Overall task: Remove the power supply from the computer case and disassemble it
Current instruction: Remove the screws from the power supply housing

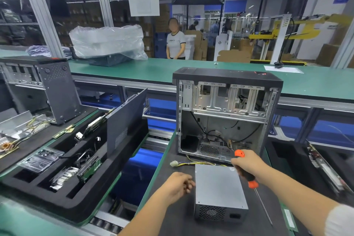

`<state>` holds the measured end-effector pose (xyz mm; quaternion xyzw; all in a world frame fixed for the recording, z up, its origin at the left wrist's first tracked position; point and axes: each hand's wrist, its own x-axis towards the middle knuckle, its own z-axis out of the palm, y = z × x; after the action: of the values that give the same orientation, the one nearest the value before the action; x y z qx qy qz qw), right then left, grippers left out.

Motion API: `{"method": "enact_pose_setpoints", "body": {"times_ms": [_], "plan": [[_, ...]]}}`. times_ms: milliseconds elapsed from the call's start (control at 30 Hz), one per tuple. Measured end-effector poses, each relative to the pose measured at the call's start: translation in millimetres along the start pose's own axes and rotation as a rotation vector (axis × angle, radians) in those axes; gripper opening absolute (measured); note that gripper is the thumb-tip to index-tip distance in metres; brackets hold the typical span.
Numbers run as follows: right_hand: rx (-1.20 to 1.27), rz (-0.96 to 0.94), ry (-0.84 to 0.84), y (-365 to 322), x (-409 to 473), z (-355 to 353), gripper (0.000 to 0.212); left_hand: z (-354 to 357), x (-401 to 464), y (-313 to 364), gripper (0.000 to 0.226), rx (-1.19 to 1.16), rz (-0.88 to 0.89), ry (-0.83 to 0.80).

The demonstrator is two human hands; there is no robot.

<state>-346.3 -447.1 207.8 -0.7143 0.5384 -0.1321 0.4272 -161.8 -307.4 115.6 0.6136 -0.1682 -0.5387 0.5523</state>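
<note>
At far left a black foam tray [63,200] holds removed parts, with a dark side panel [124,120] leaning against its right edge. On the dark surface [172,214] the left hand [177,186] hovers just left of the grey power supply [219,188], its grip loosely curled and clamped on nothing visible; the unit lies flat in front of the open computer case [226,113], its yellow and black wires [199,163] trailing left to a white connector. The right hand [249,165] has its grip clamped round the orange-and-black screwdriver [247,173] over the supply's far right corner, shaft pointing down and right.
</note>
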Motion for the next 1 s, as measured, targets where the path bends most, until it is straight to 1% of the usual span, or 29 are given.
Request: {"method": "enact_pose_setpoints", "body": {"times_ms": [67, 100, 167, 267, 300, 367, 433, 467, 667, 767, 833, 1000], "plan": [[-0.007, 0.059, -0.014, 13.3, 5.2, 3.4, 0.013, 3.4, 5.1, 0.4, 0.018, -0.034, -0.037, 0.067], [-0.013, 0.078, -0.019, 19.2, 7.4, 5.4, 0.013, 4.5, 7.4, 0.9, 0.019, -0.005, -0.052, 0.096], [-0.035, 0.099, -0.018, 30.6, 12.3, 10.3, 0.015, 3.3, 13.0, 0.9, 0.022, 0.148, -0.055, 0.125], [-0.078, 0.126, 0.002, 42.1, 16.9, 15.8, 0.013, -3.7, 24.9, -4.8, 0.025, 0.41, -0.044, 0.116], [-0.089, 0.141, 0.011, 45.7, 18.4, 17.8, 0.014, -5.6, 30.0, -7.3, 0.026, 0.467, -0.054, 0.109], [-0.109, 0.169, 0.023, 52.6, 20.0, 20.9, 0.024, -7.9, 41.0, -10.8, 0.033, 0.563, -0.063, 0.091], [-0.099, 0.191, 0.022, 57.2, 20.5, 22.0, 0.033, -6.6, 49.1, -10.4, 0.029, 0.629, -0.049, 0.073], [-0.092, 0.202, 0.022, 59.5, 22.0, 21.5, 0.033, -5.1, 52.2, -8.9, 0.031, 0.653, -0.04, 0.07], [0.036, 0.261, -0.047, 65.3, 29.8, 20.6, 0.028, 5.7, 58.0, 0.6, 0.046, 0.612, -0.081, 0.058], [0.075, 0.278, -0.068, 66.8, 32.2, 21.7, 0.028, 8.2, 55.2, -0.1, 0.047, 0.484, -0.125, -0.034], [0.108, 0.297, -0.076, 69.2, 33.6, 22.4, 0.027, 10.2, 54.0, -0.9, 0.047, 0.453, -0.137, -0.06], [0.13, 0.292, -0.062, 68.5, 36.6, 26.9, 0.028, 15.8, 56.9, -2.1, 0.049, 0.554, -0.104, -0.002]]}}
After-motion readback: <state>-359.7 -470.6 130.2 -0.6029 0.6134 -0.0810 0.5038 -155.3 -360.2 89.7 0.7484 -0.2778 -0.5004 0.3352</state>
